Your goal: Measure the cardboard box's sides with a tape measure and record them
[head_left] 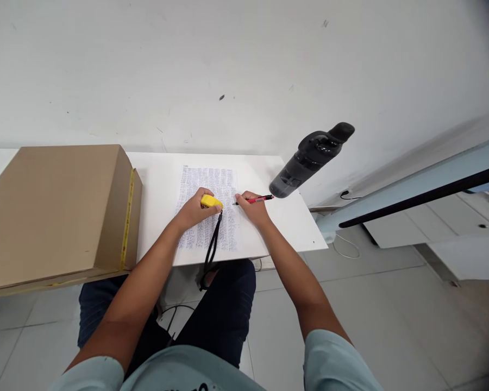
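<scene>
A printed sheet of paper (207, 182) covered in dense text lies on the white table (158, 190). My left hand (195, 209) rests on the sheet, closed around a small yellow object (211, 202) from which a black strap (212, 247) hangs over the table's front edge. My right hand (252, 209) holds a red pen (256, 200) in a writing grip, tip pointing left onto the sheet, close to the yellow object.
A large cardboard box (52, 209) with yellow tape fills the table's left side. A dark water bottle (309, 160) stands at the table's far right corner. A white wall is behind; grey tiled floor and a cable lie to the right.
</scene>
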A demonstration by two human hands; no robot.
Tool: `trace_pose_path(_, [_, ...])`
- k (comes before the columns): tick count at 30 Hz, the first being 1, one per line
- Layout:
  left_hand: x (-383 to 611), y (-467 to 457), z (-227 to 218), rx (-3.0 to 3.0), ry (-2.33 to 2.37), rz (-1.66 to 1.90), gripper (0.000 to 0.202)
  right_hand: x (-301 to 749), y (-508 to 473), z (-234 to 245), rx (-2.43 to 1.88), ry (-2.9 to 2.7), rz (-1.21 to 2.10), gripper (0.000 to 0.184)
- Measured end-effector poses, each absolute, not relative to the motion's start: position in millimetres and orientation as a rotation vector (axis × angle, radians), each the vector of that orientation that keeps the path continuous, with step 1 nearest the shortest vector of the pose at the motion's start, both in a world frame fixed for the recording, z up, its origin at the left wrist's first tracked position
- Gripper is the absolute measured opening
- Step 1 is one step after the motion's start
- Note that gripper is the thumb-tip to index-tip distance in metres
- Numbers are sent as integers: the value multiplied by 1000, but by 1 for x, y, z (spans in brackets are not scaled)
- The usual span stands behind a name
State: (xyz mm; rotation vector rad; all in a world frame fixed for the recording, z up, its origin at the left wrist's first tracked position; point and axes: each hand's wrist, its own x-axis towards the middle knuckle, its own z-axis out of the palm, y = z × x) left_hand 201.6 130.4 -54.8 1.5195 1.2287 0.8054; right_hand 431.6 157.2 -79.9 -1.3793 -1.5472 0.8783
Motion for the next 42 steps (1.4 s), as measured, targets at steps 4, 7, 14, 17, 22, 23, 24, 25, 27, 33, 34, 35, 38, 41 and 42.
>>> trace_pose_path(4, [201,131,-56,1518,1214,800,52,432,158,-79,-1395,-1533,882,38])
trace_pose_path(7, [201,132,-57,1521,1214,800,51,432,158,-78,-1395,-1527,881,38])
trace_pose_path(14, [200,132,-57,1541,1218,799,51,431,155,-77,-1401,-1498,861,40])
trace_pose_path(17, [200,132,-57,1546,1215,795,50,431,155,-76,-1396,-1507,875,38])
trace_pose_path(22, [200,133,-58,1546,1228,796,49,431,155,-76,-1384,-1505,875,38])
trace_pose_path(23, [200,133,-58,1543,1231,796,50,432,155,-76,-1382,-1502,873,38])
trace_pose_path(24, [200,133,-57,1540,1232,793,51,432,155,-76,-1380,-1499,870,38])
trace_pose_path(25, [201,132,-57,1537,1232,790,51,432,155,-76,-1379,-1495,866,39])
trace_pose_path(27, [201,132,-56,1529,1230,786,52,432,154,-77,-1379,-1487,853,40])
trace_pose_path(33, [201,130,-55,1530,1211,790,51,432,153,-77,-1386,-1483,830,41])
trace_pose_path(34, [201,131,-56,1532,1209,796,51,432,153,-77,-1384,-1492,836,41])
trace_pose_path(35, [201,131,-56,1532,1208,803,51,432,153,-77,-1383,-1500,843,40])
trace_pose_path(38, [201,131,-57,1529,1206,806,51,433,152,-76,-1390,-1506,842,41])
trace_pose_path(41, [201,130,-55,1531,1205,797,50,432,151,-76,-1401,-1498,819,41])
trace_pose_path(42, [201,130,-54,1530,1203,794,50,432,151,-76,-1404,-1494,811,41])
